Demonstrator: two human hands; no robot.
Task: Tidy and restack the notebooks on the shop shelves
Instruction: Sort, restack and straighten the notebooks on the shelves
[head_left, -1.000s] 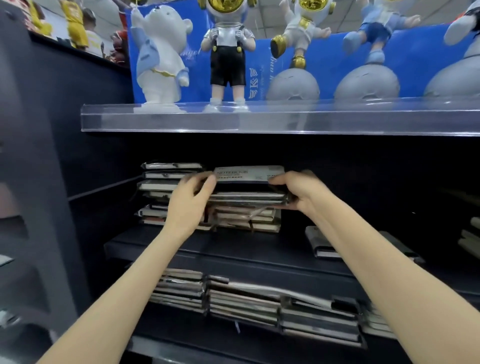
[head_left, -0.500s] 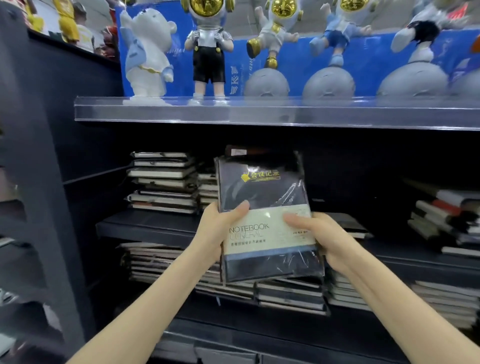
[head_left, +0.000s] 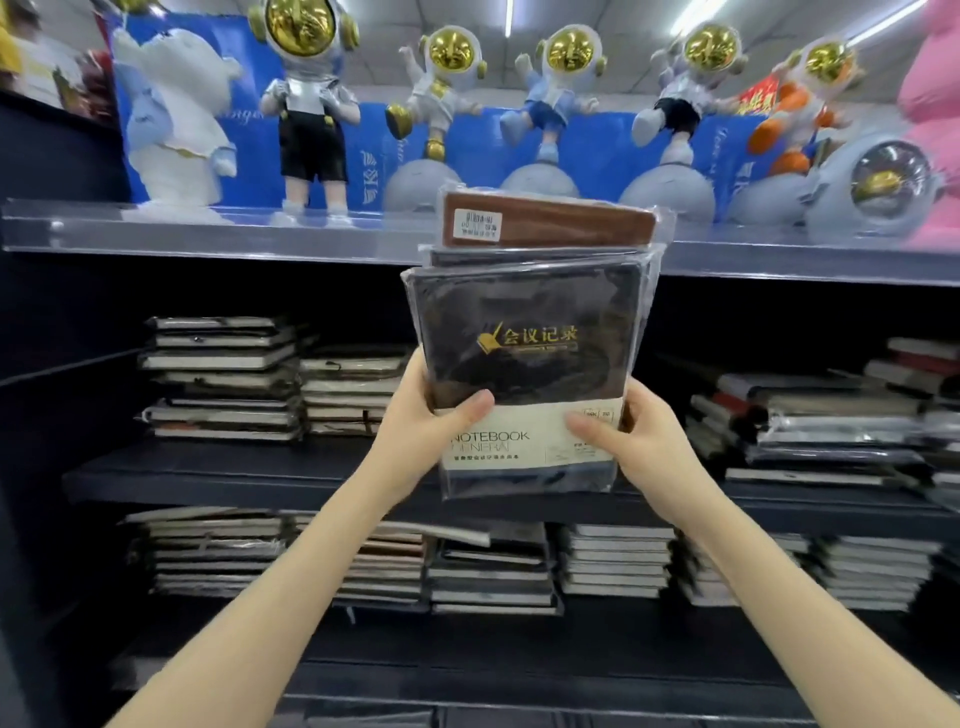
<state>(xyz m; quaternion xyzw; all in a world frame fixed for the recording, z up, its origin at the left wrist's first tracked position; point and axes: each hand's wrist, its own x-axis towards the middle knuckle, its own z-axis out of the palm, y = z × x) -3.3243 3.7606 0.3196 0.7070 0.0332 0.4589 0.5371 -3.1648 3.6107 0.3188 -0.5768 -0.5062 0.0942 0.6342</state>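
Left hand (head_left: 426, 431) and right hand (head_left: 639, 441) grip the lower sides of an upright bundle of wrapped notebooks (head_left: 530, 353), thumbs on the front cover. The bundle is held in the air before the middle shelf (head_left: 234, 475). Flat stacks lie at 9 o'clock (head_left: 223, 379) and 3 o'clock (head_left: 831, 415), with a gap between them, mostly hidden. More stacks sit on the lower shelf (head_left: 613, 561), 6 o'clock.

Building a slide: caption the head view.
Left hand and right hand hold wrapped notebooks upright before the shelf stacks.
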